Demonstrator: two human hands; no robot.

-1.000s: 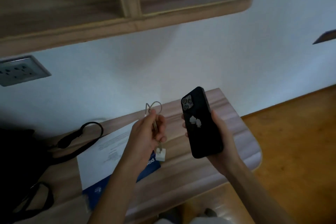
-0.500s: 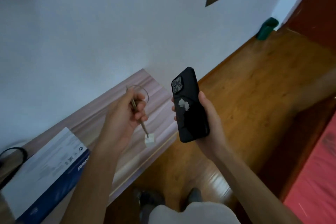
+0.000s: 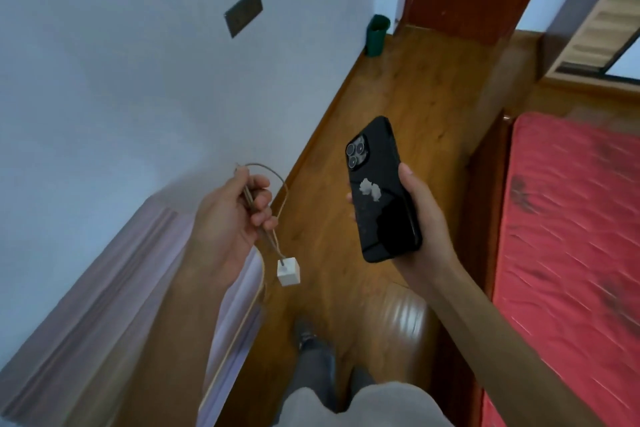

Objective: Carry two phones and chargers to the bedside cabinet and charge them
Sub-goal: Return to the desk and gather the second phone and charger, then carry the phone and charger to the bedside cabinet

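View: head camera, looking down past both forearms at the floor of a bedroom.
Left hand (image 3: 232, 218): centre-left of the frame, fingers curled round a folded bundle of charger cable (image 3: 266, 167), pinching it against the palm.
Charger cable: a loop sticks up above the fingers; strands hang below the hand.
Charger plug (image 3: 288, 269): a small white cube dangling from the cable just below the left hand, touching nothing else.
Right hand (image 3: 426, 225): centre-right, wrapped round the lower half of a phone (image 3: 381, 211), thumb along its right edge, fingertips showing at its left edge.
Phone: black, held upright in the air at the centre, back towards the camera, lens cluster at its upper left, a pale patch mid-back.
Desk (image 3: 114, 288): pale wood, blurred, lower left against the white wall.
Floor (image 3: 398, 97): glossy brown boards running up the middle.
Green bin (image 3: 376, 35): top centre, by the wall.
Wall plate (image 3: 243, 11): dark, upper left.
Mattress (image 3: 571, 236): red, along the right edge.
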